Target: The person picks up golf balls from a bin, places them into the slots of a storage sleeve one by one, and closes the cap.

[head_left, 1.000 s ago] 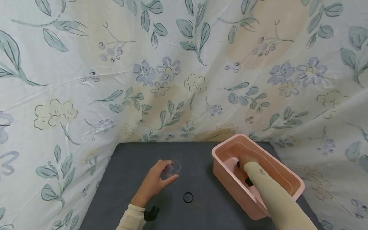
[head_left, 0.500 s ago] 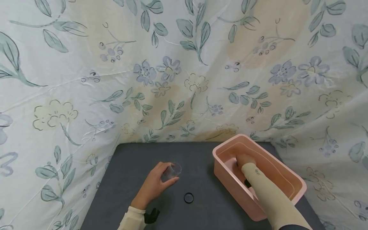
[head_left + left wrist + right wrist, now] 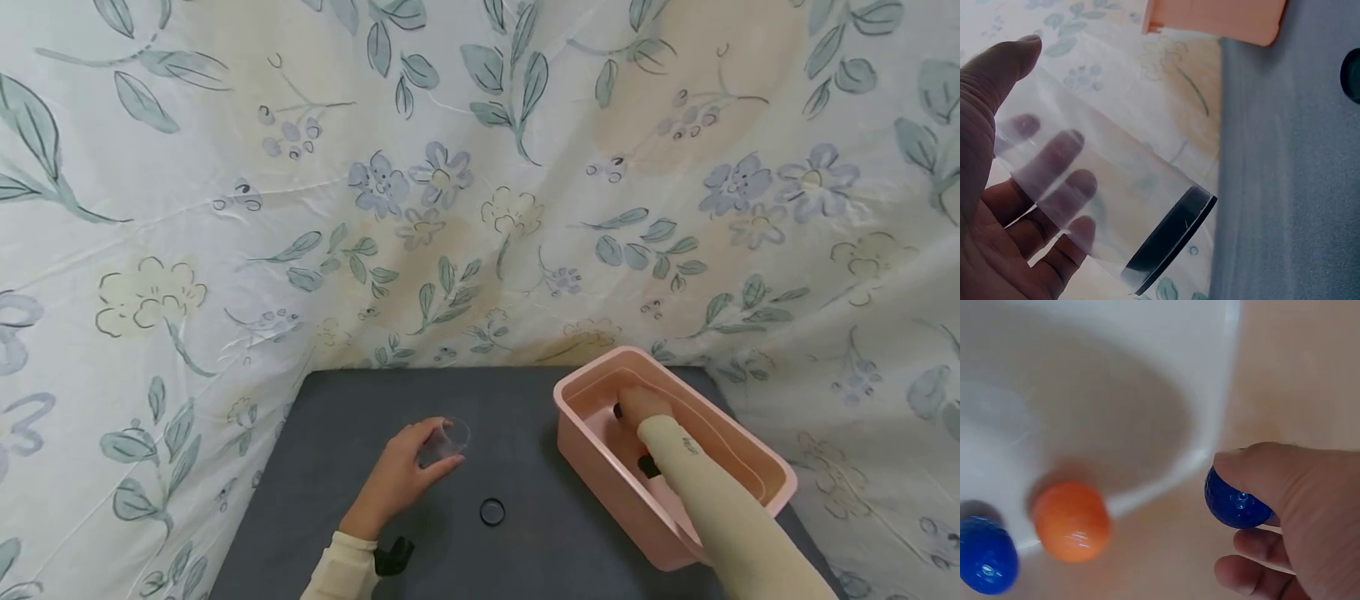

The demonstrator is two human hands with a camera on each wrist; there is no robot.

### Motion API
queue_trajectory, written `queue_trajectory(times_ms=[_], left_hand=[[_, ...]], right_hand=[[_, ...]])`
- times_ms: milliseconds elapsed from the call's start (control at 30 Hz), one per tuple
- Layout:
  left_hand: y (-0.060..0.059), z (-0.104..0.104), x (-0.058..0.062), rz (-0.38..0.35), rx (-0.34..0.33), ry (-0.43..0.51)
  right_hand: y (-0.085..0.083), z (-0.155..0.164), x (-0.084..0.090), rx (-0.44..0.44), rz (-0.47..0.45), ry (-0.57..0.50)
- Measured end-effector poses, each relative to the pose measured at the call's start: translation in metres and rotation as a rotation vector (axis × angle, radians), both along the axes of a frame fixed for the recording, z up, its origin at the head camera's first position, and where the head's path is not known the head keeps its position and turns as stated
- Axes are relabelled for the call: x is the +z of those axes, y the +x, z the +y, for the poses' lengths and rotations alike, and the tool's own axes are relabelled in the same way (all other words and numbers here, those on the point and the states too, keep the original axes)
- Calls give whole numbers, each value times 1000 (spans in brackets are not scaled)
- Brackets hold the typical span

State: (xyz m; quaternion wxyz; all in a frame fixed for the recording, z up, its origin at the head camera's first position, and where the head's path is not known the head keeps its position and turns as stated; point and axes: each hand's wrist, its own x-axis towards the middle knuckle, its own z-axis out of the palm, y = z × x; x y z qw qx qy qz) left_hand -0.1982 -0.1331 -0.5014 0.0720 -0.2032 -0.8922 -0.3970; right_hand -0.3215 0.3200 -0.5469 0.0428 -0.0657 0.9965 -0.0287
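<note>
So there's a dark desk with a pink tub parked along its right edge. Left hand is over the desk, fingers spread wide round a clear container, thumb on one side, fingertips on the other. Right hand is down inside the tub, thumb and fingers drawn in snug, pinching a shiny blue ball. A black lid lies on the desk, well in from the side edges. An orange ball and a second blue ball sit loose in the tub. Looks like the ball-picking step, and the next move probably calls for keeping that pinch and lifting clear of the tub's wall
</note>
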Motion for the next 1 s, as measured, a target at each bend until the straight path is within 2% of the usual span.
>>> queue_trajectory(times_ms=[67,200,433,600,767,1000], left_hand=[[-2,0,0,-2,-2,11],[-5,1,0,-8,-6,33],[-7,4,1,-2,5,43],[-7,6,1,-8,8,20],[-7,7,1,-4,3,15],[-6,12,-1,0,-10,16]], right_hand=[[3,-5,17,-4,-28,-5],[9,-10,43,-13,-21,-45],[19,-8,72,29,96,-146],[30,-19,94,18,117,-297],[43,-42,117,49,103,-469],[64,-75,136,142,153,-581]])
